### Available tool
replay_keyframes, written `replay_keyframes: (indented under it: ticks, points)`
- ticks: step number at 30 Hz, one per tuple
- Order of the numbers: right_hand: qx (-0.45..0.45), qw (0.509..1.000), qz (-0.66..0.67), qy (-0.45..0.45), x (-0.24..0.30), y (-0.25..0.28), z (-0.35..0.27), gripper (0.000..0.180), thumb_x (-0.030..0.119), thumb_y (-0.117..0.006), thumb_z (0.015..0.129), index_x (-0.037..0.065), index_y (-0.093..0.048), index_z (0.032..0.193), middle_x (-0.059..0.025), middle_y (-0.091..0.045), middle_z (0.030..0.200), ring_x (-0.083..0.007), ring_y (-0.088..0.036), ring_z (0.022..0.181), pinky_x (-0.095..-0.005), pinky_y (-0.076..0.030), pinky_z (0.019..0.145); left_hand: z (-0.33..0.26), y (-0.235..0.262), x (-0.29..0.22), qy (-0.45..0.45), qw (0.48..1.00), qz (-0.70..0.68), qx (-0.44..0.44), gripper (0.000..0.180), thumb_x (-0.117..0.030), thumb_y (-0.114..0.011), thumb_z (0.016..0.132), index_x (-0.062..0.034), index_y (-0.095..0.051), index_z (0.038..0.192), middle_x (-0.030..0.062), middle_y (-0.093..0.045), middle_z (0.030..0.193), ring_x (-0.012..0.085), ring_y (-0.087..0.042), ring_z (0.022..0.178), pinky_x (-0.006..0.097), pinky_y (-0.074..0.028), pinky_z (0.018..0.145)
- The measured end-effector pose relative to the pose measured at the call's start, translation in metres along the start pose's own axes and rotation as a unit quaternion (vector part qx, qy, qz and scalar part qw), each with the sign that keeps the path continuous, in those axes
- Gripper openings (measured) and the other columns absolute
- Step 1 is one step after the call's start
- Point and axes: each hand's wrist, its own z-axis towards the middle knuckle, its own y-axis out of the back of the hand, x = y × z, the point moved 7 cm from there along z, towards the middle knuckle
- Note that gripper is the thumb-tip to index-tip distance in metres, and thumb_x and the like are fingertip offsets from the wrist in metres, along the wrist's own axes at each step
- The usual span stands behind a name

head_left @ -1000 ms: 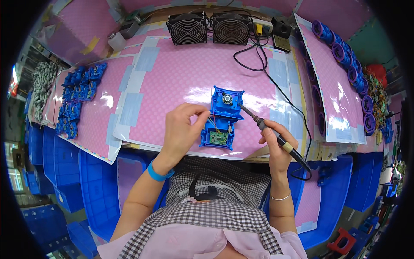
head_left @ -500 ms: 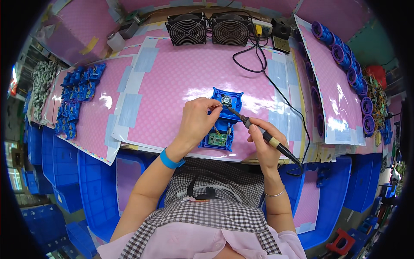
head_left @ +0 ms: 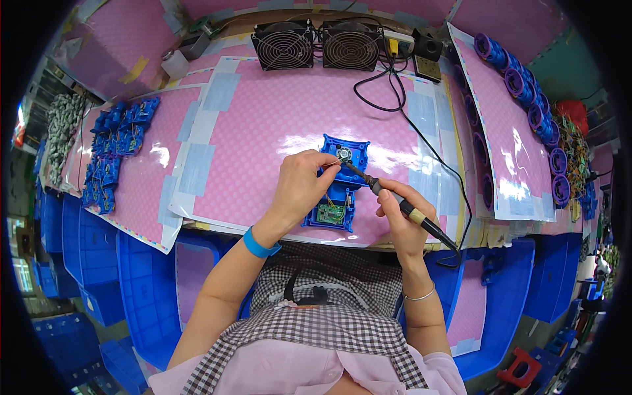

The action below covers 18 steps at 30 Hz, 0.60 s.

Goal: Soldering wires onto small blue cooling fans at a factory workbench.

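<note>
1. Your left hand has moved in from the near side of the blue plastic fixture over the last second and now rests on it, fingers pinched on what seems to be a thin strand of solder wire, though it is too fine to be sure.
2. Your right hand has swung the soldering iron closer; its fingers are clenched round the handle, and the tip now sits at the round metal part on the fixture's far end. Tip and wire meeting there suggests a joint is being made.
3. The fixture lies at the near middle of the pink counter, a small green circuit board at its near end.
4. Counted: one fixture in hand, one iron, two black fans at the far edge, one row of purple spools on your right, and a cluster of blue parts on your left, too many to count.
</note>
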Motion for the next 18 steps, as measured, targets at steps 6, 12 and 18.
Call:
replay_keyframes:
  ticks: [6,12,18]
  points:
    - [-0.024,1.0,0.001,-0.004,0.005,0.011,-0.001,0.02,0.006,-0.064,0.088,-0.006,-0.067,0.104,-0.0115,-0.067,0.078,-0.0137,-0.063,0.061,-0.0234,-0.049,0.058,0.001,0.003,0.005,0.011,1.0,-0.002,-0.009,0.014,-0.011,-0.071,0.079,-0.0016,-0.073,0.09,0.0121,-0.07,0.082,0.0194,-0.065,0.068,0.03,-0.048,0.058]
    - [-0.144,0.989,0.023,0.037,0.028,0.07,-0.012,0.022,0.006,-0.061,0.088,-0.008,-0.065,0.104,-0.014,-0.066,0.081,-0.0153,-0.062,0.061,-0.0252,-0.049,0.059,0.006,-0.009,-0.013,-0.062,0.998,0.007,-0.009,0.014,-0.013,-0.07,0.079,-0.0021,-0.073,0.088,0.0137,-0.07,0.082,0.0236,-0.067,0.071,0.033,-0.05,0.063]
    - [-0.321,0.934,0.103,0.114,0.043,0.156,0.003,0.027,0.013,-0.057,0.095,-0.005,-0.06,0.116,-0.0074,-0.059,0.07,-0.0113,-0.052,0.048,-0.0249,-0.044,0.046,-0.006,0.004,0.004,-0.002,0.999,0.031,-0.007,0.014,-0.011,-0.07,0.08,0.0012,-0.071,0.086,0.0125,-0.069,0.078,0.0178,-0.062,0.066,0.03,-0.046,0.06]
